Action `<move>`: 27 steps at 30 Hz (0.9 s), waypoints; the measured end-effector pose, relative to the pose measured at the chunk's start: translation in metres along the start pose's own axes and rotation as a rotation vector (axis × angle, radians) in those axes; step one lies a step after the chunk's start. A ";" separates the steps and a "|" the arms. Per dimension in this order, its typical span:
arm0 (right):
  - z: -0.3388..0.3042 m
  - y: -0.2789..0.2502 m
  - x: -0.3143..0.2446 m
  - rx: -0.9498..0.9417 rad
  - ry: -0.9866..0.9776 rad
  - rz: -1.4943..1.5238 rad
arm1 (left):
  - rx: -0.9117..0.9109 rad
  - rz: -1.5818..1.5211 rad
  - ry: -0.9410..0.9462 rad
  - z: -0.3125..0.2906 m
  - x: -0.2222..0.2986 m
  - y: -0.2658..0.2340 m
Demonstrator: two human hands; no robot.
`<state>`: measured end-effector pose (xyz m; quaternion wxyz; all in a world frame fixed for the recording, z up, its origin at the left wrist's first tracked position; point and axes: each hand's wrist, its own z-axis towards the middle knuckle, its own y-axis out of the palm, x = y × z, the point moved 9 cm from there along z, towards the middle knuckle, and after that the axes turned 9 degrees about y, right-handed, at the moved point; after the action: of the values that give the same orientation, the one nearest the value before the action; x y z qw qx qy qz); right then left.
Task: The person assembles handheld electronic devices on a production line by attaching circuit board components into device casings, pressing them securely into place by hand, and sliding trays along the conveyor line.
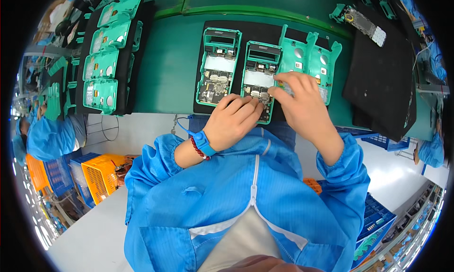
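Observation:
A green device housing (261, 64) with a circuit board, a white plate and camera modules lies on a black mat before me. My left hand (235, 120) lies over its lower end, the fingers bent together over the board and the near edge. At the right edge of the same housing is my right hand (305, 102); its thumb touches the board and the index finger rests higher, with a gap between the two tips. A second, similar green housing (219, 64) lies just left. Green back covers (309, 59) lie to the right, partly behind my right hand.
Several green covers (100, 66) stand in a column on a black mat at the left. A dark board (366, 26) lies on the black sheet (378, 69) at the right. A blue cord runs from my left wrist strap (202, 140). Orange crates (101, 175) stand lower left.

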<state>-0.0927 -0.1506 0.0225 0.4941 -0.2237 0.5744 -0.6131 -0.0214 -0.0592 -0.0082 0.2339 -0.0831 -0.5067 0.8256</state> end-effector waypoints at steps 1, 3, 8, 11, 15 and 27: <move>-0.001 -0.004 0.000 -0.016 0.013 -0.004 | -0.003 -0.004 -0.003 -0.001 0.001 0.000; -0.002 -0.009 -0.002 -0.037 -0.043 -0.019 | -0.048 0.000 -0.014 -0.006 0.000 0.006; -0.002 -0.003 -0.003 -0.063 -0.109 -0.021 | -0.040 0.081 0.015 -0.004 0.005 0.002; 0.010 -0.005 -0.010 -0.054 -0.181 -0.051 | 0.008 0.078 -0.001 -0.002 0.003 -0.006; 0.022 -0.032 0.009 0.207 -0.009 0.167 | 0.196 -0.200 -0.144 0.000 -0.024 -0.038; 0.001 0.016 0.000 0.139 0.521 1.133 | 0.937 -2.307 -0.816 -0.098 -0.043 0.024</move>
<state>-0.0861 -0.1492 0.0075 0.5998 0.3050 0.6639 -0.3262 0.0456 -0.0101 -0.0798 0.6387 0.7390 0.0137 0.2140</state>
